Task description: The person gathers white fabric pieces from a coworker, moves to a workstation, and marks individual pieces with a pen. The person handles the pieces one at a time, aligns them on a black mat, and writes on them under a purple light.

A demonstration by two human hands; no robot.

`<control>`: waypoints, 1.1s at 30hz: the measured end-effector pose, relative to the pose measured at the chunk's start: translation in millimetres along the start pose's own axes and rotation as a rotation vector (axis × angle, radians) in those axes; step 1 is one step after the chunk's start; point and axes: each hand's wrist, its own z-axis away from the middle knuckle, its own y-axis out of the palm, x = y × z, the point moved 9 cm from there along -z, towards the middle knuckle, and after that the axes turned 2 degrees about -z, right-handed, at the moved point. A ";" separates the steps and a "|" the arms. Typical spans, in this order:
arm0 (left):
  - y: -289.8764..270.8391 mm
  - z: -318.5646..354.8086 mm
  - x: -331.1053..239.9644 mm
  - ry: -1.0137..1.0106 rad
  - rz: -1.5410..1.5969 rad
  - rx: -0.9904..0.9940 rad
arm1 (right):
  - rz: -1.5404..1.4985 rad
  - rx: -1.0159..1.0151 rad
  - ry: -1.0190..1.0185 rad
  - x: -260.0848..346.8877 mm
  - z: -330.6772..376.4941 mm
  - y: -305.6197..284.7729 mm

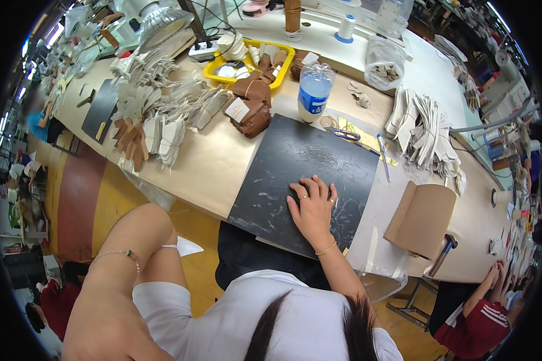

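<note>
Right hand (313,209) palm down on black mat (283,174), fingers spread, grip released. Mat flat on desk (190,171), in front of person. Left hand (105,337) well left of mat, lifted close to camera; fingers hidden, cannot tell grip. Water bottle (314,96) stands just past mat's far edge. Small tool, maybe scissors (347,135), by same edge. Blue pen (383,155) just right of mat. Brown roll (423,219) farther right; hammer (443,254) beyond it. Brown bundle (250,117) left of mat's far corner. Yellow tray (288,65) behind bundle.
</note>
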 end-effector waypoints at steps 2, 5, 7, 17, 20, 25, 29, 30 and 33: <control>-0.8 4.3 2.7 0.038 -0.077 -0.110 | -0.009 0.003 0.002 -2.4 0.0 0.0; -2.8 7.4 3.9 0.075 -0.071 -0.059 | -0.023 0.003 0.004 -0.6 0.4 -0.2; -5.1 7.3 8.4 0.061 -0.006 0.035 | -0.034 0.008 0.011 0.6 0.3 -0.6; 8.4 108.1 111.3 -0.788 0.046 0.630 | -0.109 0.111 0.047 -16.5 2.9 -7.3; 11.6 175.5 158.8 -1.269 -0.287 0.572 | -0.314 0.269 0.020 -18.7 6.1 -12.5; 20.2 280.0 215.9 -1.296 -1.031 0.284 | 0.137 0.135 0.267 -57.8 29.6 -139.5; 48.0 316.2 228.6 -1.253 -1.085 0.184 | 0.501 0.096 0.688 -110.8 92.3 -230.1; 49.1 316.6 228.5 -1.234 -1.137 0.190 | 0.537 0.110 0.825 -118.7 107.4 -245.5; 47.3 316.4 229.1 -1.236 -1.130 0.166 | 0.502 0.155 1.028 -148.3 139.9 -257.5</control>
